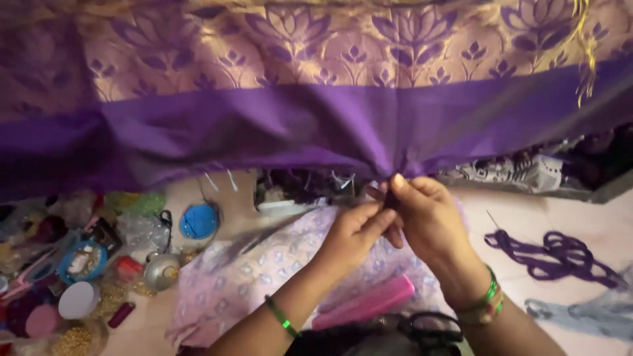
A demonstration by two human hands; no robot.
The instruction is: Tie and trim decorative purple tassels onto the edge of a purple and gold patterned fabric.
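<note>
The purple cloth (277, 125) hangs across the top of the view like a curtain, and its long bottom edge runs from left to right. Both hands meet right under that edge, a little right of the middle. The right hand (428, 214) is higher and closer to the cloth. Its fingers are closed tight on the edge, and the cloth bunches into small folds just above the pinch. The left hand (356, 231) sits just beside it, a bit lower, with its fingertips pressed together on something small and dark at the same spot. It is too blurry to tell what that small thing is.

The cloth has a plain purple band at the bottom and gold flower shapes higher up. A few loose white threads hang from the edge, to the left of the hands.

Each wrist wears green bangles. Below the hands lies a pale flowered cloth (264, 277) with a pink comb (366, 303) on it. A bundle of purple thread (554, 254) lies on the floor (587, 211) to the right. Small pots and beads sit to the left.
</note>
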